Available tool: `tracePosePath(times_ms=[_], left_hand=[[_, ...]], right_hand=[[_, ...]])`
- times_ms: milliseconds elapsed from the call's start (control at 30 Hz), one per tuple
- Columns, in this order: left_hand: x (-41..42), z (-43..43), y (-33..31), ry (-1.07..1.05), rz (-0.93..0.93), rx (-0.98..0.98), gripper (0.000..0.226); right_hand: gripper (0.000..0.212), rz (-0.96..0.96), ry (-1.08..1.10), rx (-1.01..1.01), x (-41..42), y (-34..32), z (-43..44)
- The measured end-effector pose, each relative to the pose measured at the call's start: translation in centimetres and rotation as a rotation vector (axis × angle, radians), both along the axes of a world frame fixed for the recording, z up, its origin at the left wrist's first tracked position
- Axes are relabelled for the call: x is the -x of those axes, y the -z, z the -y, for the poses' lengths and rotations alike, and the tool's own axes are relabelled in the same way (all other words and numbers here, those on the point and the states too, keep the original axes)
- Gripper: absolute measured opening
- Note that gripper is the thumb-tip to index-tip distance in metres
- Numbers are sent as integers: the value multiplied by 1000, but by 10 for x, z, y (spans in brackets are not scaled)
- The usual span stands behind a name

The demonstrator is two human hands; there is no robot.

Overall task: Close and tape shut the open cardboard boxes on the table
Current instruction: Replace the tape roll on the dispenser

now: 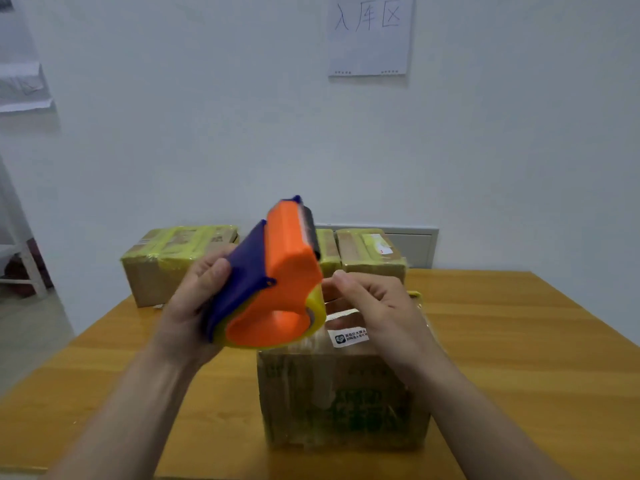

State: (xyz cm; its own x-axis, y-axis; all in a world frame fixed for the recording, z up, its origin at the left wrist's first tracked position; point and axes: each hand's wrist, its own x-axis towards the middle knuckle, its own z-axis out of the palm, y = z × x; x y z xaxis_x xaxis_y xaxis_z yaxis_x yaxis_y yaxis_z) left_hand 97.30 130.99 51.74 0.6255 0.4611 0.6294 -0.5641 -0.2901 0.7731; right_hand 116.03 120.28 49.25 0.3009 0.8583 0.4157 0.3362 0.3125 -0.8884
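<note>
Orange tape dispenser [284,271] sat gripped in the left hand [194,299]; the right hand [374,306] fingers [341,280] pinched its yellow tape [317,308], cardboard box [339,393] directly below.

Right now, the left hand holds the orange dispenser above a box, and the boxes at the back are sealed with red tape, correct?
Not quite. The head view shows the tape on the back boxes is yellow, not red. The rest holds: the left hand grips the orange dispenser above the near box.
</note>
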Motion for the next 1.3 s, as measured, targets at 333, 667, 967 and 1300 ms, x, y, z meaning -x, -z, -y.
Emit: tracePosePath(times_ms=[333, 667, 967, 1300], left_hand=[[39, -4, 8, -741, -391, -1017, 69], [32, -22, 68, -935, -495, -787, 139], [29, -25, 92, -932, -376, -698, 142], [16, -22, 78, -852, -303, -769, 139]], right_hand=[[52, -577, -459, 112, 22, 0, -14], [75, 23, -162, -109, 58, 22, -30], [51, 26, -179, -176, 52, 26, -31], [35, 511, 192, -526, 36, 12, -29]])
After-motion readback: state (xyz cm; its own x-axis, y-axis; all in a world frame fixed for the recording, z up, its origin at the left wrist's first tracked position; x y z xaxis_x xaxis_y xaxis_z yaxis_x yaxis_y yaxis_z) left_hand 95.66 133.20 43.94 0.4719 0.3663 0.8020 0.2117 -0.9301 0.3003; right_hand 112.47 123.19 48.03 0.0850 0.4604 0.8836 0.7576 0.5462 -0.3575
